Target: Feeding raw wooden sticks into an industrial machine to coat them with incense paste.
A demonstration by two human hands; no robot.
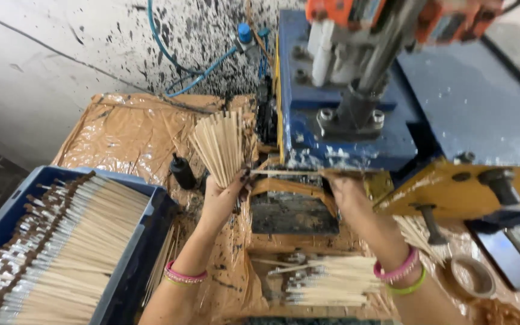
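Note:
My left hand (222, 195) grips a fanned bundle of thin pale wooden sticks (219, 144), held upright just left of a blue machine (344, 132). My right hand (345, 191) pinches the end of a single stick (284, 173) that lies level between both hands at the machine's front opening. Below my right forearm lies a heap of sticks with coated tips (326, 280). A blue crate (145, 235) at the lower left is packed with several rows of finished sticks (67, 247), dark and silvery at one end.
Brown plastic sheeting (133, 132) covers the bench. A small black bottle (183, 171) stands near the bundle. A tape roll (469, 277) and a dark phone (507, 259) lie at the right. Blue hoses (194, 72) run up the paint-spattered wall.

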